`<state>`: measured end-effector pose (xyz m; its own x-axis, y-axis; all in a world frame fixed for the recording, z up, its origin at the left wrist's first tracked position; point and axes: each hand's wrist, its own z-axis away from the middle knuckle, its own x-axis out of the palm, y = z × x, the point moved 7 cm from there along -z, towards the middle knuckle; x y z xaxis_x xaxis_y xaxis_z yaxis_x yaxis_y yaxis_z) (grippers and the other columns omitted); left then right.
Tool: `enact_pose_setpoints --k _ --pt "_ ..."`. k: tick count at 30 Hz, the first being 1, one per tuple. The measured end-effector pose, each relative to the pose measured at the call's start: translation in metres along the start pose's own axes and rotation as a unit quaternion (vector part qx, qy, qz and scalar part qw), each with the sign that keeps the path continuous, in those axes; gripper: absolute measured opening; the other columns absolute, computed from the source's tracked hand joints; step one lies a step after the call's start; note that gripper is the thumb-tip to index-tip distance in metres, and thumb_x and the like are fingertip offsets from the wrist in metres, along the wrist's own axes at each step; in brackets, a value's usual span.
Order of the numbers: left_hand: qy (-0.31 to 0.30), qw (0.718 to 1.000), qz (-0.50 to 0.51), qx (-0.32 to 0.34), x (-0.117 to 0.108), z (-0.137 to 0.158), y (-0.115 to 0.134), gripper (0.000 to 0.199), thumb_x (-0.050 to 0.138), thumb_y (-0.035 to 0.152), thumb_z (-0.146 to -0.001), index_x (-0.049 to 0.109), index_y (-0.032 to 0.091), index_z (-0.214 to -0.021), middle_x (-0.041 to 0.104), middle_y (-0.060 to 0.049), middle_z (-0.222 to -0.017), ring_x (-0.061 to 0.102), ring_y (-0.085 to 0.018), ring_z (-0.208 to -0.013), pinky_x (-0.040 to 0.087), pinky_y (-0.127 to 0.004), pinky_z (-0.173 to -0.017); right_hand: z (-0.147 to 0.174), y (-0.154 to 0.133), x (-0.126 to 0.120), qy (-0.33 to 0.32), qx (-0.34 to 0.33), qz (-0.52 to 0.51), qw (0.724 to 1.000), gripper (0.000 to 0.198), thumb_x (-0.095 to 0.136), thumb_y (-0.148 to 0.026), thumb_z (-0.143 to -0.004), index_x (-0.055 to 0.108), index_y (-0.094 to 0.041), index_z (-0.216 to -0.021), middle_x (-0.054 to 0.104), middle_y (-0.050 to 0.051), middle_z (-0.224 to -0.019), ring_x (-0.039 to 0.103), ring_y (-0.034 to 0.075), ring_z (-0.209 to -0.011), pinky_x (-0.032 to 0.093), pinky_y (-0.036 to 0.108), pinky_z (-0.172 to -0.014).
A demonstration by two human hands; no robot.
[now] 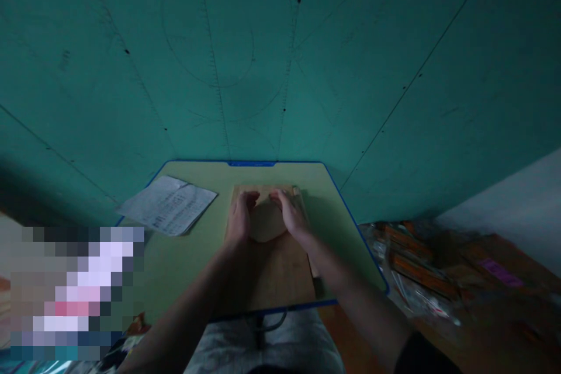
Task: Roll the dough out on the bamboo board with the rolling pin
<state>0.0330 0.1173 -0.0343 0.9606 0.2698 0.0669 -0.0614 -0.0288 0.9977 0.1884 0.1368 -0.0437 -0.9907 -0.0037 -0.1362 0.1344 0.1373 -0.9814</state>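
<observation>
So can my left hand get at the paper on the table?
Likely yes: the paper lies left of the left hand, with nothing visible blocking the way across the tabletop.

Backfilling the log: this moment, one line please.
left grip: left of pale round piece; right grip: right of it; contact: unclear; piece: on wooden board; paper: left of board

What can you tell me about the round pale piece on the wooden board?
The round piece is beige, plain-surfaced and apparently flat, a single disc with a rounded near edge. Its material is unclear in the dim picture. It lies on the far half of the wooden board, between the cupped left hand and right hand, which partly cover its sides; whether they actually press on it is hard to tell.
</observation>
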Motion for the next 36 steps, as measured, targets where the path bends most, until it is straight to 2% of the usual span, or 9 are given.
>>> enact_pose_setpoints --k 4,9,16,22,25,30,33,34,36 --pt "-0.028 0.998 -0.054 0.025 0.006 0.001 0.004 0.054 0.037 0.06 -0.09 0.074 0.02 -0.092 0.076 -0.008 -0.101 0.068 -0.026 -0.102 0.049 -0.039 -0.096 -0.001 -0.02 0.009 -0.019 -0.001 0.06 0.998 0.044 0.03 -0.049 -0.099 0.066 -0.024 -0.096 0.072 0.007 -0.106 0.065 0.023 -0.109 0.047 0.04 -0.102" --pt "-0.049 0.99 -0.116 0.061 0.009 0.006 0.013 0.062 0.027 0.059 -0.094 0.074 0.019 -0.086 0.076 -0.007 -0.09 0.07 -0.025 -0.09 0.051 -0.036 -0.086 0.007 -0.035 0.012 -0.035 -0.046 0.116 0.992 0.039 0.028 -0.043 -0.099 0.063 -0.027 -0.095 0.071 0.004 -0.102 0.064 0.021 -0.11 0.047 0.036 -0.1" --pt "-0.051 0.99 -0.123 0.041 0.008 -0.006 0.012 0.068 0.025 0.063 -0.092 0.072 0.017 -0.078 0.077 -0.01 -0.085 0.071 -0.025 -0.086 0.053 -0.037 -0.083 -0.004 -0.031 0.003 -0.028 -0.034 0.087 0.995 0.04 0.028 -0.044 -0.098 0.061 -0.025 -0.109 0.068 0.007 -0.116 0.064 0.022 -0.111 0.048 0.038 -0.099" --pt "-0.124 0.977 -0.164 0.056 0.018 -0.001 0.016 0.065 0.027 0.062 -0.094 0.077 0.021 -0.091 0.079 -0.006 -0.095 0.07 -0.025 -0.099 0.05 -0.038 -0.096 0.002 -0.032 0.008 -0.005 -0.077 0.082 0.994 0.039 0.033 -0.044 -0.097 0.063 -0.024 -0.111 0.068 0.008 -0.12 0.06 0.024 -0.118 0.044 0.041 -0.106" --pt "-0.122 0.972 -0.187 0.069 0.018 0.001 0.014 0.064 0.028 0.06 -0.095 0.077 0.02 -0.093 0.079 -0.007 -0.098 0.07 -0.026 -0.102 0.049 -0.039 -0.097 0.005 -0.03 0.014 -0.004 -0.093 0.08 0.992 0.038 0.036 -0.045 -0.096 0.063 -0.024 -0.112 0.067 0.008 -0.121 0.059 0.023 -0.118 0.044 0.041 -0.107" --pt "-0.133 0.964 -0.211 0.095 0.016 -0.004 0.018 0.066 0.022 0.058 -0.097 0.075 0.018 -0.091 0.078 -0.009 -0.095 0.071 -0.026 -0.097 0.052 -0.039 -0.092 -0.003 -0.027 0.007 -0.014 -0.055 0.089 0.994 0.042 0.03 -0.044 -0.099 0.062 -0.023 -0.115 0.066 0.009 -0.122 0.06 0.022 -0.118 0.046 0.039 -0.104" --pt "-0.176 0.94 -0.257 0.14 0.001 -0.004 0.029 0.06 0.034 0.062 -0.094 0.071 0.019 -0.111 0.075 -0.01 -0.112 0.068 -0.028 -0.108 0.051 -0.042 -0.097 -0.001 -0.036 -0.005 -0.083 -0.063 0.161 0.982 0.047 0.033 -0.052 -0.099 0.056 -0.025 -0.13 0.062 0.008 -0.133 0.057 0.023 -0.124 0.042 0.043 -0.108" --pt "-0.203 0.922 -0.286 0.166 -0.005 -0.002 0.033 0.062 0.04 0.066 -0.091 0.067 0.019 -0.121 0.071 -0.011 -0.122 0.065 -0.03 -0.115 0.049 -0.044 -0.101 0.003 -0.041 -0.008 -0.118 -0.086 0.204 0.968 0.052 0.039 -0.058 -0.097 0.052 -0.026 -0.137 0.058 0.008 -0.139 0.053 0.025 -0.13 0.038 0.047 -0.112" --pt "-0.262 0.857 -0.372 0.242 -0.017 0.004 0.035 0.081 0.054 0.075 -0.081 0.055 0.017 -0.138 0.059 -0.017 -0.141 0.053 -0.036 -0.132 0.041 -0.052 -0.111 0.013 -0.046 -0.014 -0.192 -0.142 0.308 0.921 0.079 0.056 -0.07 -0.086 0.042 -0.024 -0.148 0.046 0.012 -0.153 0.04 0.031 -0.142 0.024 0.054 -0.119"
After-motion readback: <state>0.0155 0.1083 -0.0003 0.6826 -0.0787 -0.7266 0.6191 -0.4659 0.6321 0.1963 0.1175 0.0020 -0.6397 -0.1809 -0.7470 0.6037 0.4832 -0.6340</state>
